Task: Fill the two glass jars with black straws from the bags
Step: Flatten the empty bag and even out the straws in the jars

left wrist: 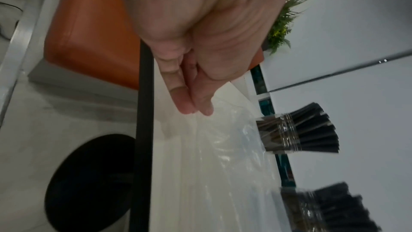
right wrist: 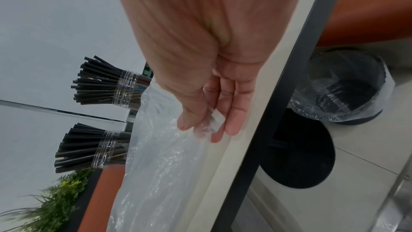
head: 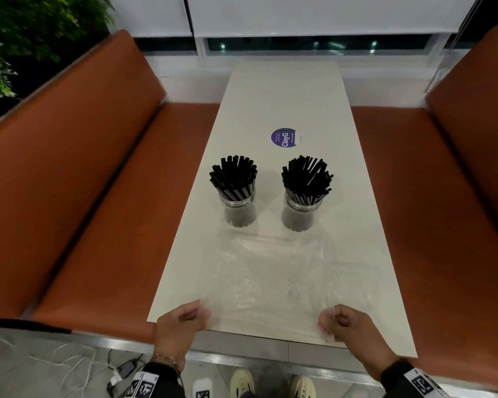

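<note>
Two glass jars stand mid-table, the left jar point(head: 239, 211) and the right jar point(head: 298, 215), each packed with upright black straws point(head: 234, 178). Clear plastic bags point(head: 270, 277) lie flat and empty-looking between the jars and the near table edge. My left hand point(head: 202, 313) pinches the plastic at its near left corner, thumb against fingers point(left wrist: 196, 108). My right hand point(head: 327, 326) pinches the near right corner; in the right wrist view the film point(right wrist: 160, 165) is caught between thumb and fingers point(right wrist: 205, 126). Both jars point(right wrist: 125, 91) show beyond the bag.
The long white table point(head: 285, 90) carries a round purple sticker point(head: 283, 137) beyond the jars. Orange benches point(head: 98, 182) flank both sides. A lined waste bin point(right wrist: 341, 87) and the black table base point(right wrist: 301, 149) sit below the near edge. Cables point(head: 121, 369) lie on the floor at left.
</note>
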`<state>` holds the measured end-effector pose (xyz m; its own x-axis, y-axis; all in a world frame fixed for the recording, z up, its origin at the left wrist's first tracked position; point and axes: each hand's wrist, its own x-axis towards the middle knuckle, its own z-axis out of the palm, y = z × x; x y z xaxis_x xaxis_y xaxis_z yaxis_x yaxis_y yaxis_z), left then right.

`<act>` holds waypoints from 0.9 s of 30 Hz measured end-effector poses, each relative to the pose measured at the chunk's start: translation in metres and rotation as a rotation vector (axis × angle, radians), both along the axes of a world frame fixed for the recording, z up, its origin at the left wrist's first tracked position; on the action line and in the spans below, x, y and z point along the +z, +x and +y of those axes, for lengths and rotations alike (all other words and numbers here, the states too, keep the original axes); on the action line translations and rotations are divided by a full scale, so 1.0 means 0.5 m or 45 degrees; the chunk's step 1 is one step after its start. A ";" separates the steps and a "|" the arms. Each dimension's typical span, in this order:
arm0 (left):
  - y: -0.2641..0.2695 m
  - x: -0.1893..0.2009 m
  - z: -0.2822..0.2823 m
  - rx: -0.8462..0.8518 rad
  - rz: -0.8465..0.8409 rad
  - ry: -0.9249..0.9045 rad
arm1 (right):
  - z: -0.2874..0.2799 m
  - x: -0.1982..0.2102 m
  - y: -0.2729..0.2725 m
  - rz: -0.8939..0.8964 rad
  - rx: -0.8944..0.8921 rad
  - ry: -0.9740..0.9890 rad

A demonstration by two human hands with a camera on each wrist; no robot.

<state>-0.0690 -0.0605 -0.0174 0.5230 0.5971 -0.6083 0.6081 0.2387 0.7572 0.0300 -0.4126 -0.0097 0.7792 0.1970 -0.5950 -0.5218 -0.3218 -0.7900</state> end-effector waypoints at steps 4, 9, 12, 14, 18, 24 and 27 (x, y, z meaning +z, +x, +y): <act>-0.001 0.003 0.036 0.167 -0.041 -0.375 | -0.006 0.005 0.005 -0.025 0.052 -0.046; -0.005 0.028 0.064 -0.084 0.170 -0.256 | -0.015 0.019 0.012 0.032 0.161 -0.107; 0.018 0.065 0.075 -0.461 0.307 0.166 | -0.019 0.057 0.023 -0.058 0.367 -0.321; 0.054 0.084 0.085 -0.537 0.275 0.325 | -0.021 0.100 0.042 -0.148 0.453 -0.559; 0.175 0.100 0.083 -0.520 0.309 0.420 | 0.001 0.125 0.111 -0.336 0.260 -0.704; 0.308 0.052 0.070 -0.509 0.488 0.459 | 0.099 0.030 0.249 -0.119 -0.077 -0.422; 0.325 0.053 0.050 -0.431 0.438 0.379 | 0.121 -0.005 0.270 -0.137 -0.085 -0.266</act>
<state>0.0937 -0.0355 0.0093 0.5165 0.6025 -0.6085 0.8371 -0.2058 0.5068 0.1653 -0.3520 -0.0122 0.8477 0.0243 -0.5300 -0.4636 -0.4518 -0.7622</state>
